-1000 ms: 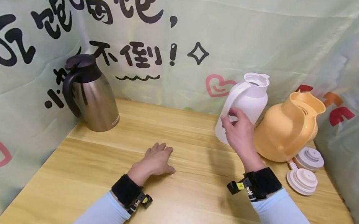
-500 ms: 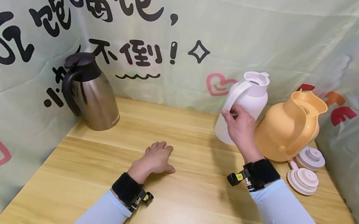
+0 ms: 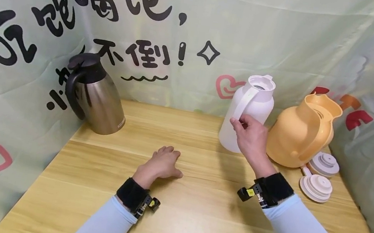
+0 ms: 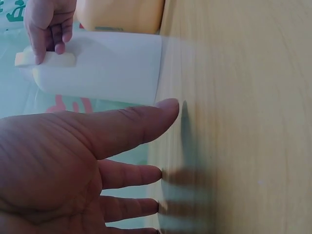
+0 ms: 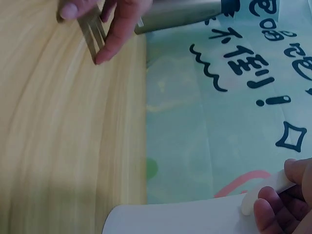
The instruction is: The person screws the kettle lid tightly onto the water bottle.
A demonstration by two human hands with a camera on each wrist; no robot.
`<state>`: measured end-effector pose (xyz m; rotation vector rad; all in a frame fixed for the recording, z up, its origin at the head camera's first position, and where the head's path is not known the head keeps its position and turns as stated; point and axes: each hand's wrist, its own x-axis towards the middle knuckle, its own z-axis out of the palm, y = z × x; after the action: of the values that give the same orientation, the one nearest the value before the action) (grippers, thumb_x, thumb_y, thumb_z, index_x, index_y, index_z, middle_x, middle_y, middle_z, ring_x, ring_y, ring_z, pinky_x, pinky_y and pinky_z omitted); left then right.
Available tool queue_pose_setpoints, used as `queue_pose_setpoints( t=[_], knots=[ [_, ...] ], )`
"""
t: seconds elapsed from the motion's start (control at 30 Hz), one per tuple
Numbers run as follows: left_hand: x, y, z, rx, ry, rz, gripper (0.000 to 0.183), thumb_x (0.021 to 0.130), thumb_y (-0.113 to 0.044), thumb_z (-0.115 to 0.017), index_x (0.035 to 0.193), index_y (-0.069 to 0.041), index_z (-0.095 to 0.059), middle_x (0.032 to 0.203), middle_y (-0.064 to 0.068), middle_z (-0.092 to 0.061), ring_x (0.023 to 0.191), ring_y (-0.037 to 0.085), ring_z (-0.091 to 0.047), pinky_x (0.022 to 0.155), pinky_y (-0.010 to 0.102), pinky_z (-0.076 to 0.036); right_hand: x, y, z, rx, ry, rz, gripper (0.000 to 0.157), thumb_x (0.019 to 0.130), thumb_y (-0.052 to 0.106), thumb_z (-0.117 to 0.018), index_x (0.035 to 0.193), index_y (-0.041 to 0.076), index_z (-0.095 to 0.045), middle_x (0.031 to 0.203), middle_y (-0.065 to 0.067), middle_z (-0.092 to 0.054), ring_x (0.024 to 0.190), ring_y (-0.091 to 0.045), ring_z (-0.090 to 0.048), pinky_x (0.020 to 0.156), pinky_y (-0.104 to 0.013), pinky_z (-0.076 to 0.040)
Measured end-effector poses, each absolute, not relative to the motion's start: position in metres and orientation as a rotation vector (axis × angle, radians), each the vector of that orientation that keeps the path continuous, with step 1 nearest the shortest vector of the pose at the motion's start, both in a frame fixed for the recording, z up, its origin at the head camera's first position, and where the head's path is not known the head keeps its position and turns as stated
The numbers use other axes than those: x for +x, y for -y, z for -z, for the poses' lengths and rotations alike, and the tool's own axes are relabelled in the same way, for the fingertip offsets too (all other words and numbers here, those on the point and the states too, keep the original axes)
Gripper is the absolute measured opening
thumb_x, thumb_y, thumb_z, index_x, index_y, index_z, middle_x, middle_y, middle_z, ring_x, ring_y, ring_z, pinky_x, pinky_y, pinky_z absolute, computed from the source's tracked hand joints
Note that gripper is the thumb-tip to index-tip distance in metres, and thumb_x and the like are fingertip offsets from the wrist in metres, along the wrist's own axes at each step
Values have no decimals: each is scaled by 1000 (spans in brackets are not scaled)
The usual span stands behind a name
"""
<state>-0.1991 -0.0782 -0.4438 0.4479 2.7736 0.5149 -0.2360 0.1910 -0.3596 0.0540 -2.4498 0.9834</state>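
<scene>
My right hand [image 3: 253, 137] grips the lower part of the handle of a white vacuum jug [image 3: 260, 108], which stands upright without a lid on its mouth. In the right wrist view, curled fingers [image 5: 270, 207] wrap that handle. Farther left, my left hand [image 3: 160, 163] is spread low over the wooden table [image 3: 191, 209] and holds nothing. Its thumb and fingers reach out straight in the left wrist view, fingertips close to the wood, with the white jug [image 4: 119, 68] beyond them.
Right of the white jug stands an orange jug [image 3: 287, 135], open at the top. Two pale stepped lids [image 3: 324, 163] lie beside it. A steel jug [image 3: 104, 108] with black top and handle stands at the back left. Printed fabric [image 3: 194, 17] walls the table's back and sides.
The right hand has closed round the handle. The white jug has moved a little to the left and nearer, widening its gap to the orange jug. The left hand has stayed put.
</scene>
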Motion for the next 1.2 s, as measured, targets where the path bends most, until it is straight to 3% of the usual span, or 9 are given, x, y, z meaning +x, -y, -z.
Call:
queue_pose_setpoints(
  t=[0.23,0.37,0.57,0.77,0.97,1.2],
  knots=[
    [-200,80,442,447,-2766,-617,70,83,-44,-71,140,-9,-48,144,14,-48,135,38,-34,110,59,-27,-218,-175,364,124,2404,-1048,28,91,38,-66,89,11,-70,81,-9,-70,74,-21,-62,63,-40,-50],
    [-201,79,440,443,-2766,-795,60,88,-41,-66,138,-12,-50,137,9,-56,125,29,-48,106,51,-37,-206,-166,367,174,2386,-1072,25,93,36,-64,93,12,-70,86,-8,-70,79,-21,-64,65,-41,-52],
    [-201,59,419,523,-2765,-1301,40,96,-40,-57,129,-17,-59,127,1,-62,113,16,-57,98,40,-47,-191,-156,368,243,2373,-1116,19,93,31,-64,97,12,-68,91,-7,-69,82,-20,-64,68,-43,-54],
    [-202,29,388,609,-2638,-1702,45,98,-50,-47,129,-19,-59,119,-3,-66,107,10,-60,91,35,-51,-179,-149,370,320,2351,-1118,14,93,21,-65,100,10,-68,94,-7,-68,83,-18,-64,69,-41,-55],
    [-202,3,366,695,-2543,-1793,55,95,-57,-49,134,-20,-54,122,1,-65,109,10,-60,91,34,-52,-171,-151,371,348,2302,-1062,15,95,17,-60,104,12,-70,93,-5,-70,78,-16,-63,65,-38,-53],
    [-205,-14,358,609,-2612,-1844,37,91,-51,-59,110,-19,-61,96,-2,-66,89,11,-60,73,32,-53,-169,-166,375,205,2208,-1162,17,95,16,-56,96,14,-72,85,-4,-72,70,-11,-64,59,-22,-51]
  ],
)
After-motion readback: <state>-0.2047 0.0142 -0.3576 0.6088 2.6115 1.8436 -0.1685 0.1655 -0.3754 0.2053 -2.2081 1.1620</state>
